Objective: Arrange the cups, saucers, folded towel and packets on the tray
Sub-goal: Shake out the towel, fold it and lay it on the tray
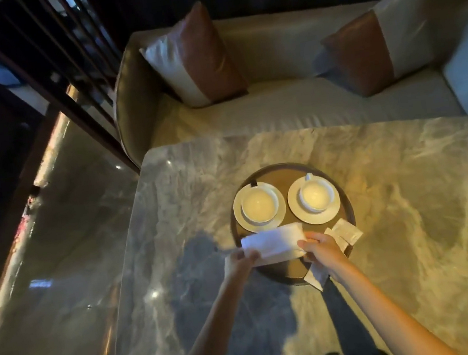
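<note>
Tray-work sits on a grey-veined marble counter (381, 217), the largest surface in view, with a pale upholstered sofa (277, 112) beyond its far edge carrying two cushions in brown leather and white fabric, one towards the left (196, 60) and one towards the right (378, 39). Dark wooden slats (57, 66) stand off the counter's far left corner above a glossy floor.

Near the middle of the counter lies the round dark tray with a raised rim (347, 201). On its far half two white saucers rest side by side, the left saucer (241, 221) and the right saucer (332, 212), each bearing a white cup: the left cup (259, 205) and the right cup (317, 196), whose handle points to the far edge.

Across the tray's near half is the white folded towel (271, 244), its left end reaching over the tray's left rim. The left hand (239, 263) pinches that left end, fingers clenched on the cloth; the right hand (322, 250) grips the right end.

Small pale paper packets (347, 232) lie at the tray's near right rim, just beside the right hand, and another packet (314, 277) pokes out under the right wrist at the near rim.
</note>
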`<state>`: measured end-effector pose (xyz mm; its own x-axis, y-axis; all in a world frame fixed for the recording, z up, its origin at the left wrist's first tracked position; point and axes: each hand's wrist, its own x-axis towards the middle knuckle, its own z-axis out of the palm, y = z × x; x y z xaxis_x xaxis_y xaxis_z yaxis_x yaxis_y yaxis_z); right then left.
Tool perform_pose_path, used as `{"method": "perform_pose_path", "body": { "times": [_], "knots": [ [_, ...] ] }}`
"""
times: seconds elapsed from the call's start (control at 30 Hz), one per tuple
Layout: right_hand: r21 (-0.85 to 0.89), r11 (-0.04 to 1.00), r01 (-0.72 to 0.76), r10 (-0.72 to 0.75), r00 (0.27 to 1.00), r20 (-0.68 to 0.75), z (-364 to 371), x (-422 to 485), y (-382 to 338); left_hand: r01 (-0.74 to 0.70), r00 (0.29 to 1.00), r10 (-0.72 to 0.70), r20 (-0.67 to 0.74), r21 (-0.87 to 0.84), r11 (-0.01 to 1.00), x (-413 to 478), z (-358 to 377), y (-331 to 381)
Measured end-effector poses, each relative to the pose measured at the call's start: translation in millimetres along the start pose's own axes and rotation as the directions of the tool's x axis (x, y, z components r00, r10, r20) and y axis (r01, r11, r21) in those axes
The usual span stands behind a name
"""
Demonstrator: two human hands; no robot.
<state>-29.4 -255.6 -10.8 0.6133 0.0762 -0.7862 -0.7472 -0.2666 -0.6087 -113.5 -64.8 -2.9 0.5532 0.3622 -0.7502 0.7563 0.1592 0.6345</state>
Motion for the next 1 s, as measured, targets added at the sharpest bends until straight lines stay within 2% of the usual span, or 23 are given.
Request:
{"method": "perform_pose_path", "body": {
  "times": [0.1,0.2,0.37,0.57,0.67,0.8,0.87,0.93,1.0],
  "knots": [
    [-0.018,1.000,0.012,-0.013,0.997,-0.076,10,16,12,0.059,0.998,-0.056,-0.041,0.078,0.995,17,12,-9],
    [-0.095,0.994,0.052,-0.063,0.991,-0.115,14,26,26,0.046,0.991,-0.012,-0.130,0.266,0.963,27,23,-24],
    [-0.273,0.957,0.094,-0.126,0.987,-0.099,11,33,43,0.027,0.971,0.041,-0.236,0.276,0.961,26,35,-30],
    [-0.520,0.799,0.302,-0.362,0.932,-0.016,12,32,54,-0.033,0.947,0.124,-0.298,0.292,0.956,33,37,-33],
    [-0.625,0.730,0.276,-0.396,0.916,-0.059,18,33,54,-0.003,0.946,0.112,-0.304,0.336,0.942,33,37,-36],
    [-0.773,0.594,0.222,-0.459,0.883,-0.100,23,33,57,-0.046,0.949,0.154,-0.276,0.363,0.931,30,40,-35],
    [-0.822,0.534,0.200,-0.517,0.846,-0.130,23,30,58,-0.094,0.924,0.262,-0.280,0.496,0.863,26,41,-35],
    [-0.853,0.472,0.222,-0.593,0.796,-0.121,21,27,59,-0.155,0.877,0.427,-0.220,0.712,0.685,22,45,-40],
    [-0.861,0.362,0.357,-0.685,0.729,0.014,18,27,64,-0.202,0.858,0.505,-0.091,0.845,0.495,18,48,-45]
  ]
}}
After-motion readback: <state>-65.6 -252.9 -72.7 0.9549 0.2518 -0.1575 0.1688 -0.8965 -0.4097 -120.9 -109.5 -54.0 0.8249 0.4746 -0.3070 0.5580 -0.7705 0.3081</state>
